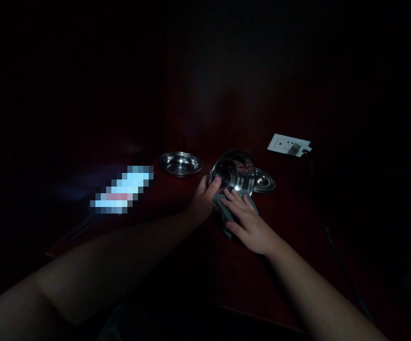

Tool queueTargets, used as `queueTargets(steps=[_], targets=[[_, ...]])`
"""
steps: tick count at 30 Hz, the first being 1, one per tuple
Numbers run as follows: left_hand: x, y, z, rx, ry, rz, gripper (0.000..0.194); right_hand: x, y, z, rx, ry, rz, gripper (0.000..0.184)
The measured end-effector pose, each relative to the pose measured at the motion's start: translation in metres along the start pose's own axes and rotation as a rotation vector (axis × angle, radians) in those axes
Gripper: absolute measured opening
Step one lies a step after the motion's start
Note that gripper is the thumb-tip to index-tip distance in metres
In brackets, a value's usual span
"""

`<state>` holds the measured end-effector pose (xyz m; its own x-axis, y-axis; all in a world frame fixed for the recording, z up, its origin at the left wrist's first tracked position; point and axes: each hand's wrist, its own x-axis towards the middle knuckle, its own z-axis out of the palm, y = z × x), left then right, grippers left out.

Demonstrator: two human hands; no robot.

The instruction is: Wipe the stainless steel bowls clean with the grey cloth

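A shiny metal bowl (245, 166) is tilted up with its opening turned toward me. My left hand (203, 201) grips its left side, thumb over the rim and the other fingers mostly hidden. At the bowl's lower rim, my right hand (246, 220) holds a grey-green cloth (225, 215) against the metal, fingers extended over the fabric. Behind the bowl on the right lies a shallow metal dish or lid (268, 182), partly hidden. Another round metal dish (181, 164) rests to the left, its open side up.
Dark red table (241, 279) under my arms, its front edge faintly visible. A bright pixelated rectangle (122, 189) is at the left. A white socket panel (287, 145) with something plugged in sits at the back right. A dark cable (347, 272) runs down the right side.
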<state>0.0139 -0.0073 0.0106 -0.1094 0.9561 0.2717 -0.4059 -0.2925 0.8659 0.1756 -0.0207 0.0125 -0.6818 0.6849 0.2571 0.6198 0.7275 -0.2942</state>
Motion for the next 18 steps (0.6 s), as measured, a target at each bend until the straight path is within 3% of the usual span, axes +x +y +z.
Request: queueTargets(steps=[6, 12, 15, 18], targets=[[0.002, -0.009, -0.006, -0.032, -0.002, -0.037, 0.046, -0.003, 0.008, 0.001, 0.331, 0.103, -0.112, 0.064], [-0.001, -0.004, -0.002, -0.110, 0.026, -0.147, 0.052, 0.003, 0.004, 0.003, 0.447, 0.387, 0.008, 0.038], [0.000, -0.004, -0.002, -0.123, 0.052, -0.148, 0.053, 0.002, -0.002, 0.002, 0.305, 0.228, -0.001, 0.036], [0.000, -0.008, -0.004, -0.143, 0.073, -0.140, 0.054, -0.001, -0.008, 0.000, 0.134, 0.049, -0.040, 0.048]])
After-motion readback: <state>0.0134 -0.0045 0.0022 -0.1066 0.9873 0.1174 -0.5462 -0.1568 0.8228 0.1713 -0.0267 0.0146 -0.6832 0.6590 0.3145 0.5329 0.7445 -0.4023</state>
